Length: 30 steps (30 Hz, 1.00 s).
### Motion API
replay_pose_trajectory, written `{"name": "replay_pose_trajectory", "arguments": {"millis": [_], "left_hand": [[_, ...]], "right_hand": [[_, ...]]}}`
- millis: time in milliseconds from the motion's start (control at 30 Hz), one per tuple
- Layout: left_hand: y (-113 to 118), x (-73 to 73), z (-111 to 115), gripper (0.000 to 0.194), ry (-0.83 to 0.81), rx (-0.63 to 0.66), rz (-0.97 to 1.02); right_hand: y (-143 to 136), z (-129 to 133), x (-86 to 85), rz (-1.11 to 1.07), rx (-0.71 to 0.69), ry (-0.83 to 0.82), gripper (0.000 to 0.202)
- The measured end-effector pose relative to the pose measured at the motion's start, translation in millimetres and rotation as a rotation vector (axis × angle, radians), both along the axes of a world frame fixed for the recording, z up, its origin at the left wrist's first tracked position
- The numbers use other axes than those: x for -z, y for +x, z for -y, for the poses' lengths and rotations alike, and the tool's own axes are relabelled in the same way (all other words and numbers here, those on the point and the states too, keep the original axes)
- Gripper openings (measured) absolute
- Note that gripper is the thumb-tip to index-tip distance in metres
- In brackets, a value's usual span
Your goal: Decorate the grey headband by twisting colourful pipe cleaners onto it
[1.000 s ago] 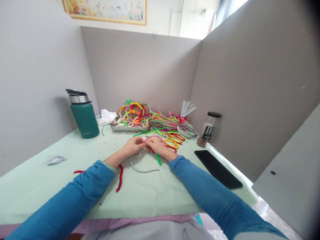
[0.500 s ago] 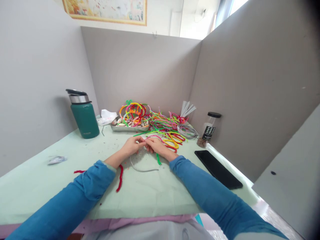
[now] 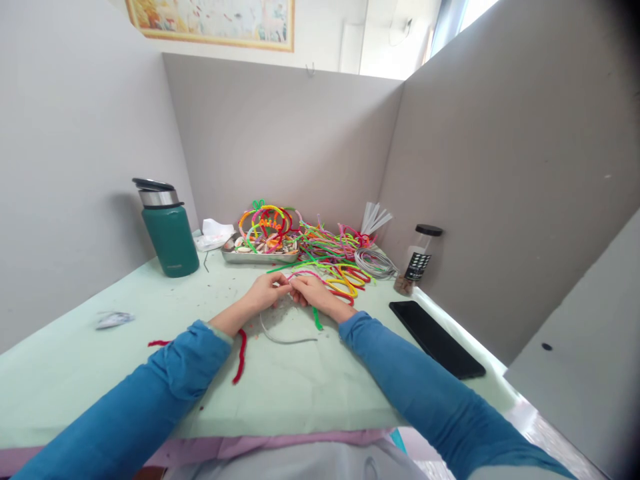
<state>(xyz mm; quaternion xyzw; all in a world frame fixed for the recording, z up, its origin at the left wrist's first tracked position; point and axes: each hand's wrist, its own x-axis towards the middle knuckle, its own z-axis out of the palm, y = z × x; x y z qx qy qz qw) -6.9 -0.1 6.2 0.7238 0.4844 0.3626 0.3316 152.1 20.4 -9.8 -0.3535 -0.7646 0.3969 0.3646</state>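
Observation:
My left hand [image 3: 270, 292] and my right hand [image 3: 311, 293] meet at fingertip level over the middle of the table, both pinched closed. A pink pipe cleaner [image 3: 309, 272] runs out from between the fingertips and arcs to the right behind my right hand. Its held end is mostly hidden by the fingers. Below the hands a grey wire [image 3: 287, 342] curves across the cloth; its upper end goes out of sight near my left hand. A green pipe cleaner piece [image 3: 317, 319] shows beside my right wrist, and a red pipe cleaner [image 3: 241, 358] lies by my left forearm.
Behind the hands stand a metal tray [image 3: 260, 259] of shells with pipe-cleaner hoops, a heap of pipe cleaners [image 3: 330, 241] and a grey wire coil [image 3: 376, 263]. A green bottle [image 3: 171, 240] is left; a clear jar [image 3: 417, 260] and black phone [image 3: 437, 338] are right. Partitions enclose the table.
Both hands stay in the same place with the fingertips together. The pink strand behind them has shifted very slightly.

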Motion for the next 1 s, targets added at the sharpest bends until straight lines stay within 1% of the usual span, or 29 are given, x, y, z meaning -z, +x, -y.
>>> {"name": "replay_pose_trajectory", "arguments": {"millis": [167, 300, 467, 567, 733, 1000], "left_hand": [[0.1, -0.7, 1.0, 0.028, -0.002, 0.021, 0.006], [-0.5, 1.9, -1.2, 0.027, -0.002, 0.036, 0.026], [-0.2, 6.2, -5.9, 0.028, -0.077, 0.065, 0.131], [-0.7, 7.5, -7.5, 0.029, -0.096, 0.088, 0.156], [-1.9, 7.9, -8.1, 0.03, -0.067, 0.094, 0.137], [0.3, 7.7, -6.3, 0.03, -0.032, 0.079, 0.12]], "right_hand": [[-0.2, 3.0, -3.2, -0.003, 0.007, -0.015, 0.028], [0.1, 2.8, -2.4, -0.012, -0.002, -0.016, 0.03], [0.0, -0.2, 1.7, 0.017, 0.024, 0.01, 0.03], [-0.4, -1.6, 3.8, 0.024, 0.036, 0.02, 0.032], [-0.6, 0.0, 3.4, 0.018, 0.059, 0.022, 0.033], [-2.7, 3.2, 5.9, -0.031, 0.127, 0.026, 0.024]]}}
